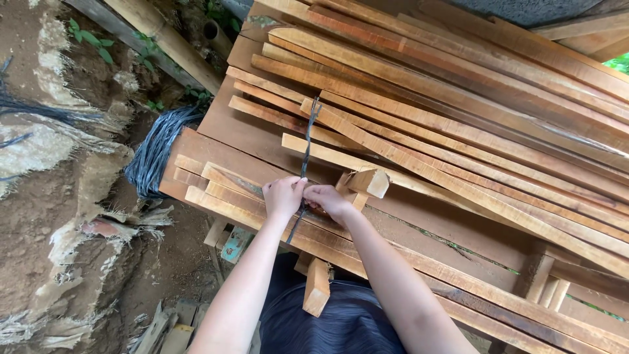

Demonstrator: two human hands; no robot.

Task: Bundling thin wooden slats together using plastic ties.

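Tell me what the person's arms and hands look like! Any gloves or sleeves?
No gloves and no sleeves showing. Both arms are bare from the bottom edge of the picture to the fingers. The left hand and right hand wear no rings, watch or bands that I can see. Below the arms is dark, finely striped clothing.

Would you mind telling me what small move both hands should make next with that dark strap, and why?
Probably draw the strap taut. Both the left hand and right hand pinch it together over the wooden slats, while its far end lies loose across the pile, not yet snug around any slats.
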